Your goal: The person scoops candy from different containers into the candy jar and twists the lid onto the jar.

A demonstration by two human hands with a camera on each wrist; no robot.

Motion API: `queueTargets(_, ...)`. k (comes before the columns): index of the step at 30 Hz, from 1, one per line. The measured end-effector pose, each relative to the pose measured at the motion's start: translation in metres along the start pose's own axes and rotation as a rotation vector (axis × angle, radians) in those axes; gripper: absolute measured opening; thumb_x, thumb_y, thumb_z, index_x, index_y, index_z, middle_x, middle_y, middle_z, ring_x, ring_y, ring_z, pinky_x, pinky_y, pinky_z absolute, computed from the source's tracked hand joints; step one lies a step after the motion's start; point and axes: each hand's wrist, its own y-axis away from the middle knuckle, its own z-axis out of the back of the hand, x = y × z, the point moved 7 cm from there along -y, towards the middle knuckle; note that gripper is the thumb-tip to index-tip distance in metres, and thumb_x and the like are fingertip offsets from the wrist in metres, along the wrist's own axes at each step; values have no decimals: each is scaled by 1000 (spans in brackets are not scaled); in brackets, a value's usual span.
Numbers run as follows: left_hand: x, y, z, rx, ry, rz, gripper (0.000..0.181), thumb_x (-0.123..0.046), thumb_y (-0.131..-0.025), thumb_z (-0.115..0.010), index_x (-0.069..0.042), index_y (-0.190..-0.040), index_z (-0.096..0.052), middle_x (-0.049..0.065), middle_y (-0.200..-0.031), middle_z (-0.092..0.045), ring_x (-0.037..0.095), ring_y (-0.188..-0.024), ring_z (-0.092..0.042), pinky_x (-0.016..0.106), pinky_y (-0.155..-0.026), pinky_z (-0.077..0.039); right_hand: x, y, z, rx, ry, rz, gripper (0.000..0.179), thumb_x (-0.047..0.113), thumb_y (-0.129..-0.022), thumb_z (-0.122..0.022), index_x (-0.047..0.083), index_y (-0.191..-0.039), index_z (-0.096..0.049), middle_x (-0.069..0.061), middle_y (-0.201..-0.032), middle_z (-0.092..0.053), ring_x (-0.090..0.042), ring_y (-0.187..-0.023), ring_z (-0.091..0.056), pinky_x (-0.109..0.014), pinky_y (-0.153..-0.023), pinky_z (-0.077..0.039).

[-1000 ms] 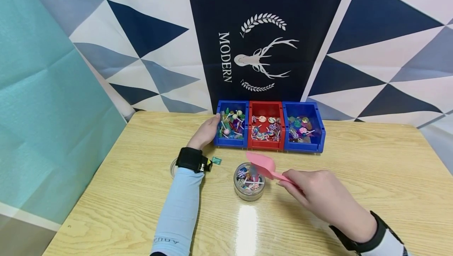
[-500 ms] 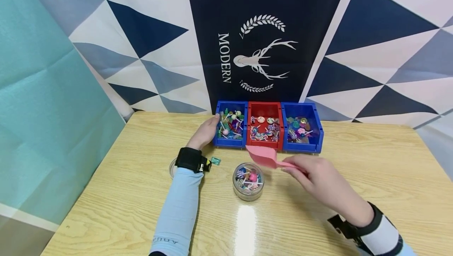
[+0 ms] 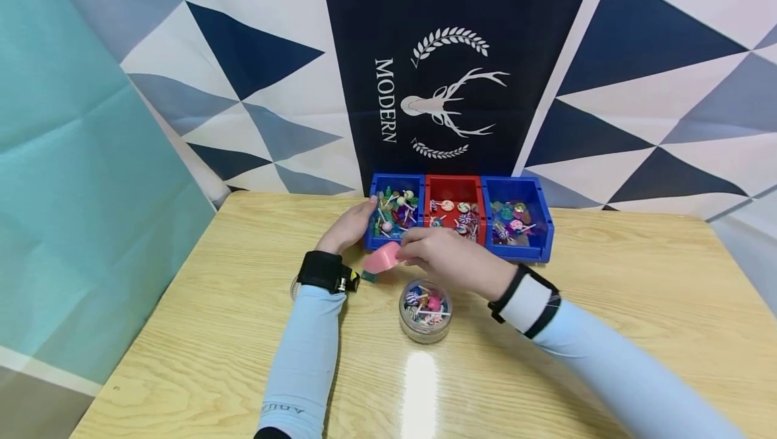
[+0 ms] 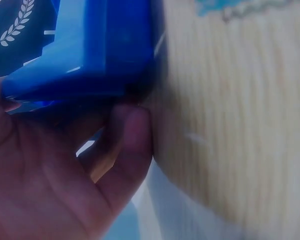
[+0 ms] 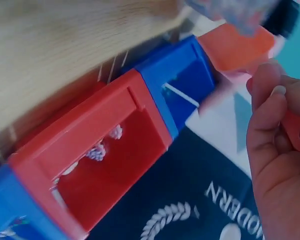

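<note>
My right hand [image 3: 454, 258] holds a pink scoop [image 3: 380, 259] by its handle, in front of the left blue bin [image 3: 379, 243]. In the right wrist view the thumb and fingers pinch the handle, and the scoop's bowl [image 5: 238, 49] appears beside that bin. On the bin's left side, my left hand [image 3: 346, 228] grips the wall; the left wrist view has curled fingers [image 4: 132, 145] against the blue plastic. A clear glass jar [image 3: 425, 335] with small lollipop pieces inside stands below my right hand. Colourful charms fill the bottom of the left bin.
A red bin [image 3: 455, 187] and another blue bin [image 3: 527, 253] adjoin the left one, each with small candy charms. A small green piece [image 3: 368, 277] lies on the table near the scoop. Partly behind the left wrist is a clear round lid [image 3: 295, 288].
My right hand has carried the scoop up from over the jar, then left to the front of the left blue bin. My left hand has stayed on the bin's side.
</note>
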Motion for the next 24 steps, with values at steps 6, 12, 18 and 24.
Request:
queueTargets(6,1,-1,1,-6,13,-3,65,-54,-107,-23,-10,-150,-43,15,-138,-55,29,-126,-51,47,-113,-31,3,-21,-19,109,0,70,17,6,-91,-73,14,-105,-79,2,-102,-71,-11,-94,-66,-25,-86,-53)
queueTargets(12,-1,-4,0,-10,-6,-6,66,-54,-107,-22,-9,-153,-39,15,-145,-49,29,-134,-44,49,-116,-25,6,-13,-9,199,31,52,15,4,-88,-76,15,-98,-80,4,-90,-72,-7,-83,-64,-23,-79,-54)
queueTargets(18,-2,-4,0,-16,-25,-9,66,-53,-107,-22,-9,-155,-35,14,-152,-43,29,-140,-37,48,-117,-22,9,-3,6,269,-23,22,15,2,-87,-76,14,-95,-81,4,-87,-72,-8,-79,-65,-24,-75,-55)
queueTargets(24,-1,-2,-2,-23,-41,-8,67,-54,-107,-22,-9,-156,-33,13,-155,-39,30,-142,-34,48,-117,-21,-4,-8,13,284,-127,-3,14,1,-91,-71,11,-95,-80,4,-89,-72,-10,-78,-63,-27,-76,-55)
